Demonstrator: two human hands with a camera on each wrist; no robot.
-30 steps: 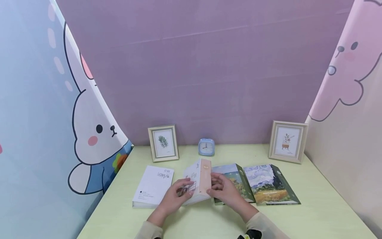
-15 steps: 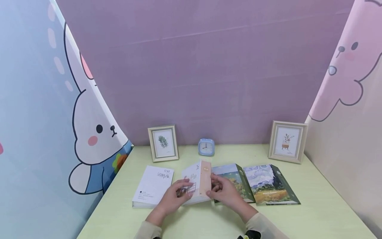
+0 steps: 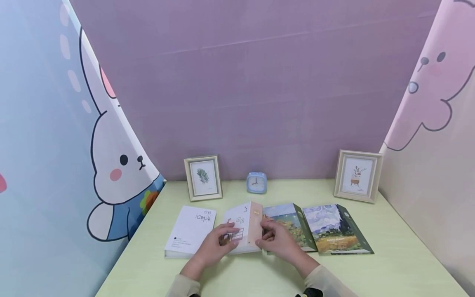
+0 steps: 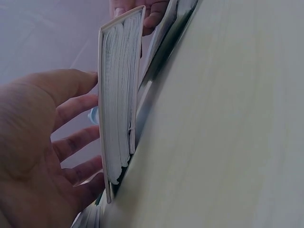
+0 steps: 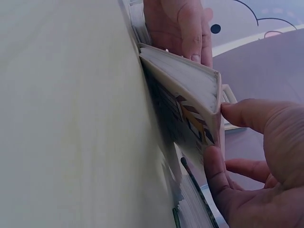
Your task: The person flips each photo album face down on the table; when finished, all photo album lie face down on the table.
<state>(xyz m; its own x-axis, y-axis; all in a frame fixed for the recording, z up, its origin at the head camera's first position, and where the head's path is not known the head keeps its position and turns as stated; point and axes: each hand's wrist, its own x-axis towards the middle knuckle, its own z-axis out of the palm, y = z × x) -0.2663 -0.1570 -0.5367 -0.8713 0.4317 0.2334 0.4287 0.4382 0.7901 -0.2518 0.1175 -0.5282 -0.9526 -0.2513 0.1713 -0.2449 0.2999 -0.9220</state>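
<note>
A hardcover book (image 3: pixel 237 218) with a white, drawn cover and a peach spine (image 3: pixel 256 218) is tilted, its spine side raised on the right. In the left wrist view its page block (image 4: pixel 121 85) faces the camera. My left hand (image 3: pixel 216 243) touches the front cover with spread fingers, the thumb and fingertips (image 4: pixel 92 164) against it. With its thumb on the spine and a finger under the back cover, my right hand (image 3: pixel 280 241) pinches the spine edge. The book's lower left edge is close to the table in the right wrist view.
A white book (image 3: pixel 191 231) lies to the left. On the right lie two books with painted landscape covers, a nearer one (image 3: pixel 291 222) and a farther one (image 3: pixel 335 231). Behind stand a leaf picture frame (image 3: pixel 203 178), a blue clock (image 3: pixel 257 182) and a plant picture frame (image 3: pixel 358 176).
The book has tipped lower, its cover spreading leftward and its spine dropping a little. Both hands have sunk slightly with it, keeping their contact.
</note>
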